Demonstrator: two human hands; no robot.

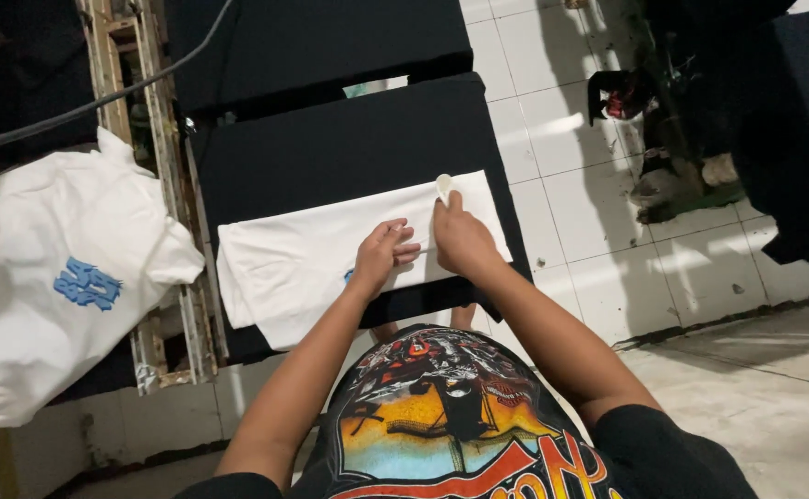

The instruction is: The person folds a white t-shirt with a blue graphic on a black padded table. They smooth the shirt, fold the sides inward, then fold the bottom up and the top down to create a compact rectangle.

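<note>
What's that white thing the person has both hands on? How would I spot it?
Find the black board in the middle. On its near half lies a flat white cloth, under the left hand and right hand. Unlike the crumpled white shirt at left, it's smoothed flat.

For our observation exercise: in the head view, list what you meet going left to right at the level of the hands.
White printed shirt → wooden frame → white garment on the black board → left hand → right hand → white tiled floor.

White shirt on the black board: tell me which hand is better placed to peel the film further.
Right. The right hand already pinches the lifted film corner, while the left hand lies flat on the white shirt, probably steadying it.
</note>
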